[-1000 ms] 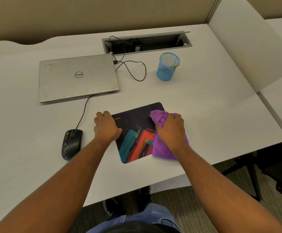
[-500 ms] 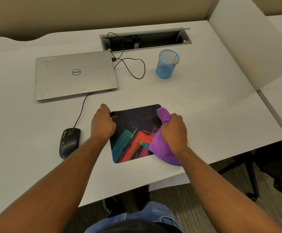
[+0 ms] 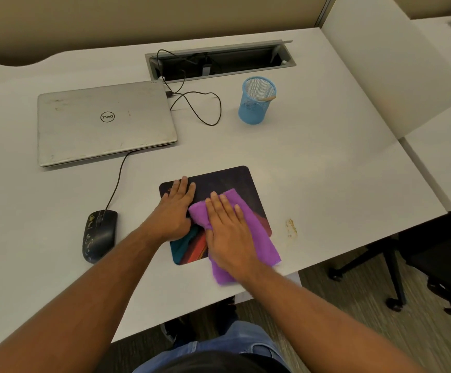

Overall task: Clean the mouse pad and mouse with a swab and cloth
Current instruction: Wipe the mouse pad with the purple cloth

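Observation:
A dark mouse pad [image 3: 229, 179] with a colourful print lies near the desk's front edge. A purple cloth [image 3: 259, 232] is spread over its right half and hangs past its front edge. My right hand [image 3: 227, 232] presses flat on the cloth with straight fingers. My left hand [image 3: 175, 208] lies flat on the pad's left part, fingers straight, holding it down. A black wired mouse [image 3: 99, 235] sits on the desk to the left of the pad, untouched. A swab [image 3: 268, 97] leans in a blue mesh cup [image 3: 256, 103] at the back.
A closed silver laptop [image 3: 106, 122] lies at the back left, with cables running to an open cable tray [image 3: 219, 60]. A brownish stain [image 3: 291, 228] marks the desk right of the pad. A white divider panel [image 3: 385, 71] stands at the right; a chair base [image 3: 380, 267] is below.
My right hand has gone from gripping the bunched cloth to pressing it flat, further left on the pad. My left hand has flattened onto the pad's left part.

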Motion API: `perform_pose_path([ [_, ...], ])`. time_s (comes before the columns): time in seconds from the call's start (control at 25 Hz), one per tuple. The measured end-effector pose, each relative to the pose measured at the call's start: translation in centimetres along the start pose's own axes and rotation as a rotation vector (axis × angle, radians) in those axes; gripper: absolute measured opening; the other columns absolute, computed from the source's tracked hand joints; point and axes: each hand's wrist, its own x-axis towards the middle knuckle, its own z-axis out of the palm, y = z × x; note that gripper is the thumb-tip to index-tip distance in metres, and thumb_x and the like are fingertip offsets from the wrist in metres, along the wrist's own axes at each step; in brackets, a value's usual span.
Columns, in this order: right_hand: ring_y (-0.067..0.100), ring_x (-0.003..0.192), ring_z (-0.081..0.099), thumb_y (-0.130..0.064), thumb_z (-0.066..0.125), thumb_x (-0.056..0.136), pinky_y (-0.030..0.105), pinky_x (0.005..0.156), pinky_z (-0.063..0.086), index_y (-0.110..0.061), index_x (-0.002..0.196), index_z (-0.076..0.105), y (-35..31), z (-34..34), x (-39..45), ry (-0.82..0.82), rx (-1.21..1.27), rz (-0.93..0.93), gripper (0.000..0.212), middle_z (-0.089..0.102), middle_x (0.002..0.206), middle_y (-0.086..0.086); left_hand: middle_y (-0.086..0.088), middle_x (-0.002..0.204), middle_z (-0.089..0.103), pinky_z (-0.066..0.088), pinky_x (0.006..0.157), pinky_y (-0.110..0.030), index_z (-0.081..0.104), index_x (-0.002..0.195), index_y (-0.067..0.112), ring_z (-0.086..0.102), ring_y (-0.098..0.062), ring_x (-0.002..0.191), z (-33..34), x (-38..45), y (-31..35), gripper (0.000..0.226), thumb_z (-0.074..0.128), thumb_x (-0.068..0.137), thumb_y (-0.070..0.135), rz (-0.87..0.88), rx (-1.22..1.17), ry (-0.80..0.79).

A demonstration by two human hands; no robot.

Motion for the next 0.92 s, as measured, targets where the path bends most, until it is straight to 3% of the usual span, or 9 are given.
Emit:
perform_pose_path([
  [0.16,0.023,0.159,-0.002,-0.031,0.025,0.109,0.047,0.128,0.005,-0.013,0.163,0.004,3.9,-2.8,6.0,-0.004,-0.007,0.238,0.061,0.001,0.172,0.006,0.003,0.159,-0.030,-0.002,0.120,-0.042,-0.016,0.156,0.024,-0.024,-0.017,0.147,-0.8,-0.4,0.2,0.110,0.068,0.088,0.046,0.015,0.025,-0.062],
  [0.32,0.026,0.159,0.001,-0.027,0.025,0.110,0.047,0.128,0.007,-0.010,0.163,0.004,6.4,-4.7,7.3,0.017,0.068,0.452,0.060,0.002,0.172,0.009,0.003,0.161,-0.029,-0.002,0.120,-0.044,-0.016,0.156,0.025,-0.023,-0.018,0.148,-0.9,-0.4,0.4,0.112,0.069,0.088,0.047,0.003,0.004,-0.074],
  [0.48,0.028,0.157,0.015,-0.031,0.040,0.105,0.050,0.127,0.016,-0.010,0.162,0.016,1.4,-0.5,0.7,0.226,0.037,0.399,0.066,0.019,0.169,0.011,0.004,0.160,-0.030,-0.003,0.120,-0.043,-0.017,0.155,0.026,-0.024,-0.017,0.148,-0.6,-0.3,0.1,0.113,0.071,0.087,0.045,0.006,0.003,-0.064],
  [0.56,0.026,0.157,0.018,-0.032,0.048,0.103,0.050,0.127,0.016,-0.013,0.163,0.015,2.2,0.4,-0.4,0.247,0.012,0.383,0.071,0.021,0.169,0.009,0.004,0.160,-0.029,-0.003,0.120,-0.043,-0.017,0.155,0.026,-0.024,-0.017,0.148,-0.6,-0.2,0.0,0.113,0.071,0.086,0.045,0.001,0.005,-0.067],
  [0.64,0.027,0.155,0.025,-0.033,0.053,0.102,0.048,0.126,0.020,-0.015,0.163,0.018,4.5,-0.6,-0.4,0.228,0.031,0.480,0.072,0.028,0.167,0.008,0.003,0.161,-0.028,-0.003,0.120,-0.044,-0.017,0.155,0.025,-0.024,-0.018,0.148,-0.7,-0.2,0.0,0.113,0.071,0.087,0.045,-0.004,0.007,-0.071],
  [0.72,0.032,0.147,0.039,-0.036,0.064,0.097,0.050,0.120,0.033,-0.017,0.159,0.030,6.0,-1.3,-2.4,0.231,-0.007,0.555,0.074,0.042,0.159,0.010,0.002,0.161,-0.028,-0.003,0.120,-0.045,-0.016,0.155,0.024,-0.024,-0.018,0.148,-0.7,-0.2,0.1,0.113,0.071,0.087,0.044,0.000,0.013,-0.076],
  [0.8,0.035,0.130,0.052,-0.032,0.073,0.089,0.052,0.105,0.045,-0.018,0.151,0.044,7.1,-1.1,-6.0,0.251,-0.035,0.581,0.069,0.056,0.142,0.013,0.002,0.161,-0.028,-0.003,0.120,-0.046,-0.016,0.156,0.023,-0.023,-0.019,0.148,-0.7,-0.3,0.2,0.112,0.071,0.087,0.044,0.003,0.013,-0.070],
  [0.92,0.035,0.108,0.054,-0.016,0.068,0.088,0.048,0.087,0.049,-0.017,0.142,0.052,9.4,-1.4,-11.3,0.301,-0.013,0.690,0.057,0.057,0.121,0.017,0.001,0.162,-0.026,-0.003,0.120,-0.046,-0.014,0.156,0.022,-0.022,-0.020,0.149,-0.8,-0.3,0.3,0.112,0.071,0.087,0.044,0.003,0.014,-0.070],
])
